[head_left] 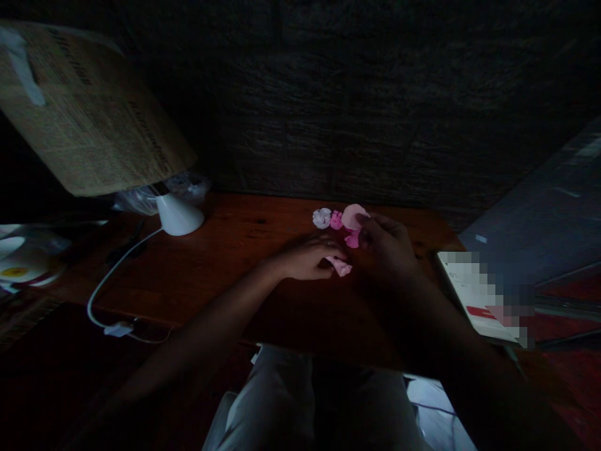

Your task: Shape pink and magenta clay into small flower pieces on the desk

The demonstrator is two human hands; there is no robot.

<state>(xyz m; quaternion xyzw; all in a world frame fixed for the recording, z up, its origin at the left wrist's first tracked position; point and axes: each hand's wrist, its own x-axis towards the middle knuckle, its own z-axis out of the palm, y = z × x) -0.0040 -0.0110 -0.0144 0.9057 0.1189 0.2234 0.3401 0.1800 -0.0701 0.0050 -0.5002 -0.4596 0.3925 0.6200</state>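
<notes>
My left hand point(307, 260) is closed over the wooden table, its thumb and fingers on a crumpled, folded piece of pale pink paper point(342, 267). Just to the right, my right hand point(389, 244) pinches a flat, round pale pink paper piece point(354, 215) by its edge. Below that disc shows a brighter pink piece point(352, 239), partly behind my right fingers; I cannot tell whether it is held or lies on the table. Beyond my hands sit a whitish, ruffled paper flower point(322, 218) and a smaller bright pink ruffled one point(336, 219), side by side.
On the left stands a lamp with a white base point(181, 215) and a newspaper-like shade point(103, 119). Its white cord point(94, 300) hangs over the edge of the table point(225, 219). A white booklet or box point(462, 282) lies at right. A dark block wall point(328, 94) rises behind.
</notes>
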